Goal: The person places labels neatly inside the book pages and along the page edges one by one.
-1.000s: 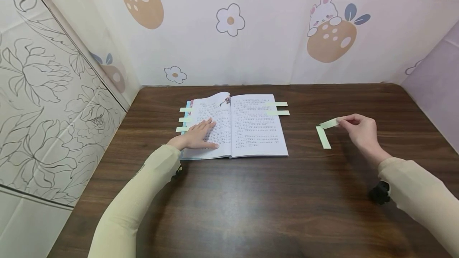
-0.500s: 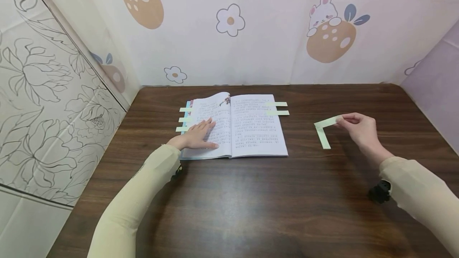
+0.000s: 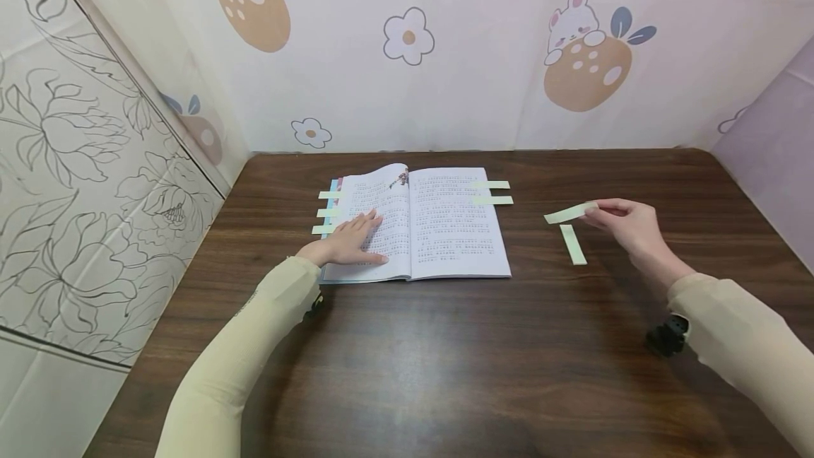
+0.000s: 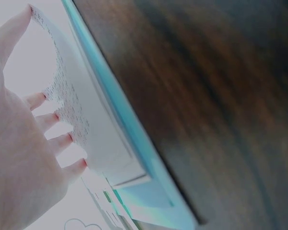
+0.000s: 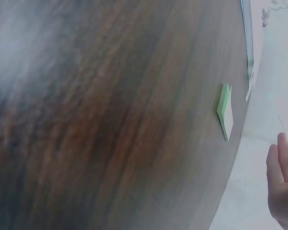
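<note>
An open book (image 3: 454,232) lies on the table, and my left hand (image 3: 348,240) rests on its left page with fingers spread. The left wrist view shows that hand (image 4: 24,143) over the printed page (image 4: 69,105). Away to the book's right, my right hand (image 3: 632,226) pinches one end of a pale green sticky note strip (image 3: 566,214) between thumb and fingers. Just below the strip, a pad of sticky notes (image 3: 574,244) lies on the table; the right wrist view shows this pad (image 5: 224,110) with a green side edge. The strip is hardly visible there.
Several pale green strips stick out from the book's sides, such as a left strip (image 3: 328,195) and a right strip (image 3: 499,185). Dark wooden table (image 3: 407,359) surrounds the book. A patterned wall covering (image 3: 470,90) rises behind the table, and a floral panel (image 3: 70,161) stands at left.
My right hand has moved slightly left and away from me with the strip, whose far end now stands apart from the pad. The left hand and book have stayed still.
</note>
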